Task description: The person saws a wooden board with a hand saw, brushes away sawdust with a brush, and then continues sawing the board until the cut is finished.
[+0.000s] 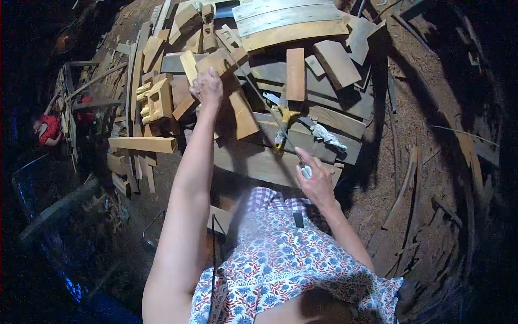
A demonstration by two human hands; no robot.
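Note:
My left hand (208, 86) is closed on a pale wooden block (214, 60) among the wood pieces on the plank bench (259, 164). In my right hand (317, 182), near the front edge, is the light-coloured handle of what looks like a hand saw (259, 96), seen nearly edge-on. Its long, thin blade slants up and left to the block by my left hand; whether it touches is hard to tell. Close to the blade lies a yellow-handled tool (287, 115). A crumpled white piece (327, 136) rests to the right of it.
An orange-brown block (295, 74) and a thick block (337, 63) lie on the bench. Carved wood (156, 101) sits at left, beside a beam (143, 143). Pale boards (291, 19) are at the back. Scraps cover the ground. A person in red (49, 128) is far left.

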